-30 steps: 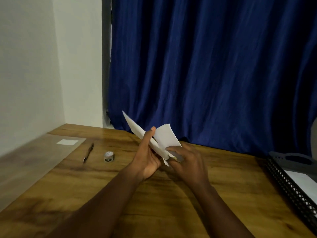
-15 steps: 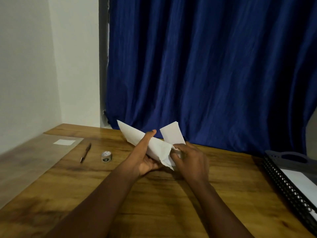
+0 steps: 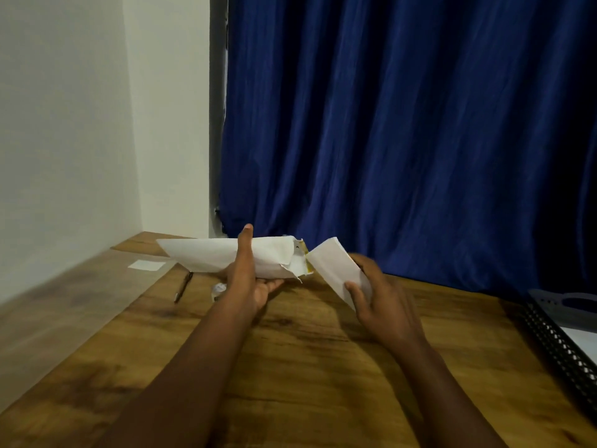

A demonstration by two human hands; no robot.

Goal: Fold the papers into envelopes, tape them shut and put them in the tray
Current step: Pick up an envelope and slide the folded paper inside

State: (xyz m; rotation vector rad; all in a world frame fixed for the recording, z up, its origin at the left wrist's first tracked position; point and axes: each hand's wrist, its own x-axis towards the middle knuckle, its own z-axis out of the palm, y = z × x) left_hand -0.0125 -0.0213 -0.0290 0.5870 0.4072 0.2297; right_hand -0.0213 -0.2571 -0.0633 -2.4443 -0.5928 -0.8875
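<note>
— Gripped in both hands above the table (image 3: 290, 367), what is that?

— Paper, mid-fold. Left hand (image 3: 248, 279) cradles the big piece (image 3: 210, 257) from beneath, thumb up across its face; right hand (image 3: 378, 295) pinches the flap (image 3: 332, 270), which stands just beside the big piece's ragged, yellow-edged end. Whether the two are one sheet I cannot tell.

— And the tray?

— Tray (image 3: 562, 344) sits at the table's right edge, well apart from the hands, something white already lying in it.

— Which step is this?

— Folding, by the look of it. Nothing is taped or tidy yet.

— What next?

— Likely bringing the flap over the body and creasing it flat, then reaching for the tape (image 3: 218, 290), which lies under the left hand, near the pen (image 3: 183, 287).

— Anything else out?

— One small white slip (image 3: 146, 265), far left.
</note>
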